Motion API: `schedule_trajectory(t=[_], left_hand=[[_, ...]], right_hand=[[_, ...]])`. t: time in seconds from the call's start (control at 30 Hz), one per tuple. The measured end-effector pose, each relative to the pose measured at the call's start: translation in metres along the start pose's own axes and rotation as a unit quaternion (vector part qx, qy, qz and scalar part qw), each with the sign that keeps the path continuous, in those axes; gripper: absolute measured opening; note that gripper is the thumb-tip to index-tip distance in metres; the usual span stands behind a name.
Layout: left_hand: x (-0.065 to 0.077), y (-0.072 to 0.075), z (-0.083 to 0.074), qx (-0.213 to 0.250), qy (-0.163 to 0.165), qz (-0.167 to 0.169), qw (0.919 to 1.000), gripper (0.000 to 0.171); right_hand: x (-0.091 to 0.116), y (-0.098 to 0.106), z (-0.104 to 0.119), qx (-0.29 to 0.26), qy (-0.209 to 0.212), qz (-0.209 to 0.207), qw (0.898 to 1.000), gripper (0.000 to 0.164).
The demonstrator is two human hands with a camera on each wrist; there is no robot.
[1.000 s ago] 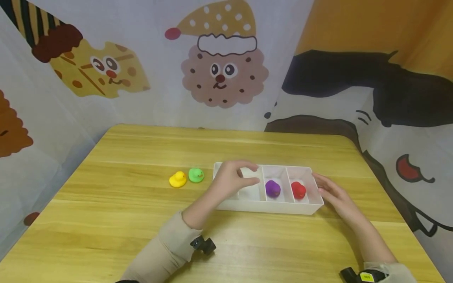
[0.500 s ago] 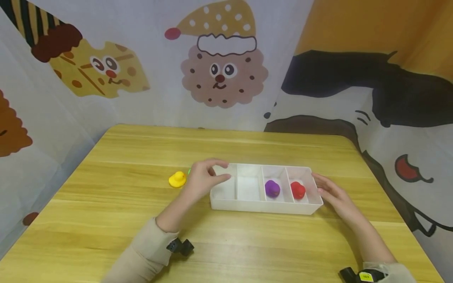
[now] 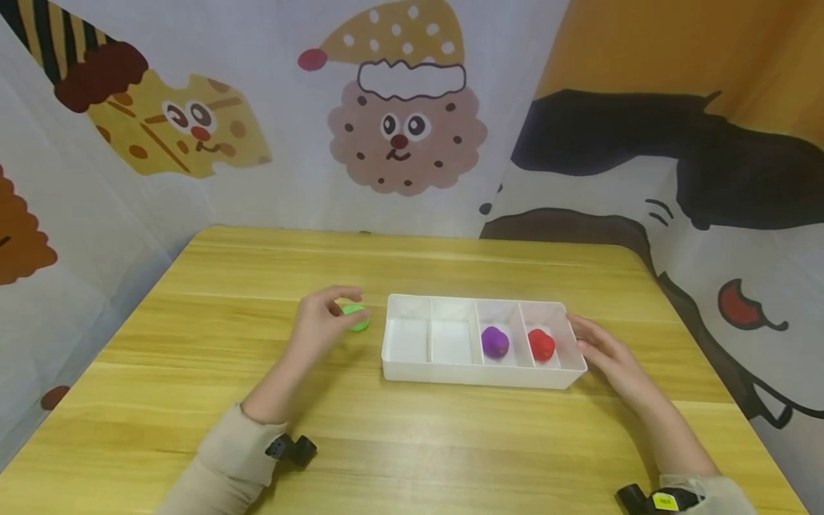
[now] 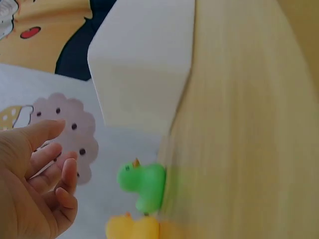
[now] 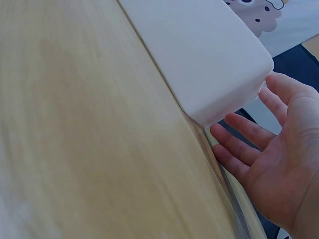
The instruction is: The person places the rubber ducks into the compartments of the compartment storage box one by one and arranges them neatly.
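Observation:
My left hand [image 3: 322, 320] is above the table, thumb and fingers apart with nothing between them in the left wrist view. Below and beyond it sits a green rubber duck [image 4: 144, 184], partly covered by the thumb in the head view. A yellow rubber duck [image 4: 132, 228] shows at the bottom of the left wrist view; the hand hides it from the head camera. My right hand [image 3: 605, 350] rests its fingertips against the right end of a white divided box [image 3: 476, 377]. In that box lie a purple duck [image 3: 495, 342] and a red duck [image 3: 542, 345], each in its own compartment.
The two left compartments [image 3: 408, 340] of the box hold nothing. A wooden table [image 3: 412, 443] carries everything. Behind it hangs a cloth [image 3: 290, 200] printed with cartoon figures. A small black camera [image 3: 292, 450] sits at the left wrist.
My left hand has moved left from over the box's compartments to the green duck, now covering the yellow one. The right hand has stayed at the box's end.

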State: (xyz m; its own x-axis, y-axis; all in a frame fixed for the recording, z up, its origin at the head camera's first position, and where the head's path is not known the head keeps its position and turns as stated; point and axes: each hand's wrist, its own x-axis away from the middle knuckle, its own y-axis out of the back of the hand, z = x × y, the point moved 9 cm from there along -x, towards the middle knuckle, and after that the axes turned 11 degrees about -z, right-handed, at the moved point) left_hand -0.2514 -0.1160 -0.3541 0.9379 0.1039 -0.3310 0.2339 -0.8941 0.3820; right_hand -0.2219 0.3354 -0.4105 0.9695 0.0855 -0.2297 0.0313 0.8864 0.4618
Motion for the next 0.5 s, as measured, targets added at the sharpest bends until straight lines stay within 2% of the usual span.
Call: schedule_trajectory(t=[0.27, 0.5], left_hand=[[-0.003, 0.021, 0.022, -0.021, 0.011, -0.011, 0.9997, 0.031], [-0.007, 0.031, 0.036, -0.048, 0.019, -0.020, 0.9985, 0.034]], right_hand=[[-0.001, -0.001, 0.000, 0.000, 0.004, -0.001, 1.000, 0.046], [0.000, 0.000, 0.000, 0.000, 0.005, 0.000, 1.000, 0.047]])
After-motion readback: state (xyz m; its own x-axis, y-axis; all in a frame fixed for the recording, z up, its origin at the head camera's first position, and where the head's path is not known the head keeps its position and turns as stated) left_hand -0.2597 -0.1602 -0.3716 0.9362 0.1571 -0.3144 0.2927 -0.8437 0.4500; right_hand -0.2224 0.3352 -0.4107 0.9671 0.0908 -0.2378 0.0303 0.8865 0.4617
